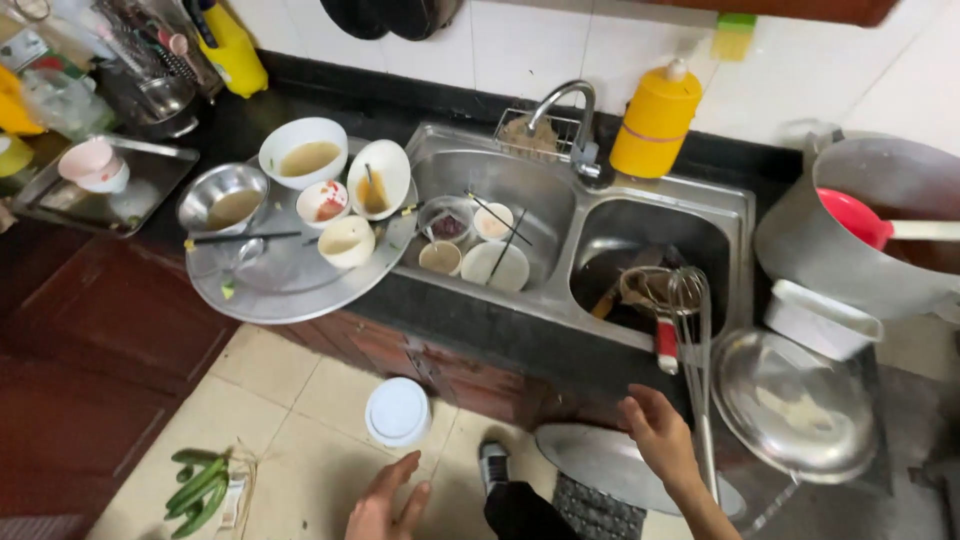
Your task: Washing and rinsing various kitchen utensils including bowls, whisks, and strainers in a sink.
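Steel dominates what you look down on: the double-basin stainless steel sink (720,215) is set in the dark counter, its left basin holding small bowls and chopsticks, its right basin holding dark utensils. Left of it, the big round metal tray (290,285) hangs a little over the counter edge and carries several white bowls and one metal bowl. At the right stands the large grey metal pot (850,250) with a red ladle inside, and below it lies the round shiny steel lid (795,405). A long metal whisk with red handle (690,330) leans over the front rim of the right basin. Your right hand (660,435) is open with the fingers spread and holds nothing; it is just beside the whisk's stem and below the counter edge. Your left hand (385,505) is also open and empty, low over the tiled floor, near the small round white lid (397,411) lying there.
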